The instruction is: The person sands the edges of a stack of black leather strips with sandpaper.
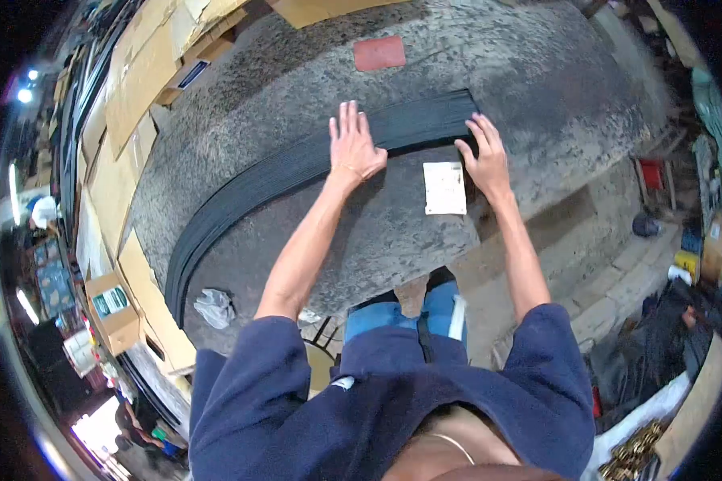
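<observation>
A long bundle of thin black strips (249,178) lies on the worn grey table (537,88), appearing curved through the wide lens. Across its middle rests my left hand (356,150), fingers stretched out and thumb spread to the right. At the bundle's right end is my right hand (485,156), its fingers apart and slightly bent, the fingertips right at the strip ends. Between my forearms a small cream-coloured paper slip (444,188) with faint marks lies near the table's front edge, just left of my right wrist.
A red rectangular piece (379,53) lies toward the back of the table. Cardboard sheets (136,88) line the left side, with an open cardboard box (112,313) there. A crumpled clear plastic bag (215,308) sits near the bundle's left end. Dark cloth (650,361) is piled at the right.
</observation>
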Motion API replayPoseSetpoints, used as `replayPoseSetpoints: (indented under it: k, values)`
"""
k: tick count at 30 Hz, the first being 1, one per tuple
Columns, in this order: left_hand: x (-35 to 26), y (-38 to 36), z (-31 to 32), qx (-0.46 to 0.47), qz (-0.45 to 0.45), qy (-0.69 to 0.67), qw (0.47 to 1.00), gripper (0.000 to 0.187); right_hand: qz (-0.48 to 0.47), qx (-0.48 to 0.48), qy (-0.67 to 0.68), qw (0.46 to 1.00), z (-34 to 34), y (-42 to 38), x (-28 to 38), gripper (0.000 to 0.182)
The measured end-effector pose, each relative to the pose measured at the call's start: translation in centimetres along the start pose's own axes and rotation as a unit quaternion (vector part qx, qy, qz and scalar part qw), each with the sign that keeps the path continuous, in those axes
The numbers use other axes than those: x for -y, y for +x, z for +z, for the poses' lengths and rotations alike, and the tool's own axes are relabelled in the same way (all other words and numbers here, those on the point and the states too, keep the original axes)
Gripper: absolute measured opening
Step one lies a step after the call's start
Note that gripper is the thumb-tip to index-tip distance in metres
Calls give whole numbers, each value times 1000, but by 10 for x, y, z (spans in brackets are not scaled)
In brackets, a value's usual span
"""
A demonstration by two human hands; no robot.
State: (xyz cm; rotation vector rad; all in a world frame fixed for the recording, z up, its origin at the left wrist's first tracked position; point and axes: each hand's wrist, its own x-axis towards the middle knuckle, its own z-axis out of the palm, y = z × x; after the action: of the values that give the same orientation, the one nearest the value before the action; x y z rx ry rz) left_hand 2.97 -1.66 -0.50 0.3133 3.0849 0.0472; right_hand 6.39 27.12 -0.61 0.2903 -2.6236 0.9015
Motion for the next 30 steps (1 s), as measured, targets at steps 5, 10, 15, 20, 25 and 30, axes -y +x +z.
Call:
replayPoseSetpoints:
  k: [5,10,15,20,25,30]
  values:
    - [-58,24,30,-97,-3,-103,990,77,-114,78,-74,988,41,55,-27,69]
    - [-68,38,35,-69,-30,-63,995,75,-135,117,-116,977,59,75,-35,70]
    - [-69,35,39,-108,-34,-57,992,74,-128,113,-112,979,63,65,-37,69]
    - [-48,35,29,-62,29,-47,997,82,-134,97,-104,981,63,65,-38,71]
    - [-8,10,34,-57,49,-66,995,84,-120,103,-104,982,62,65,-33,68]
    - [-18,13,26,-32,23,-45,998,80,-121,93,-102,983,60,65,-32,65]
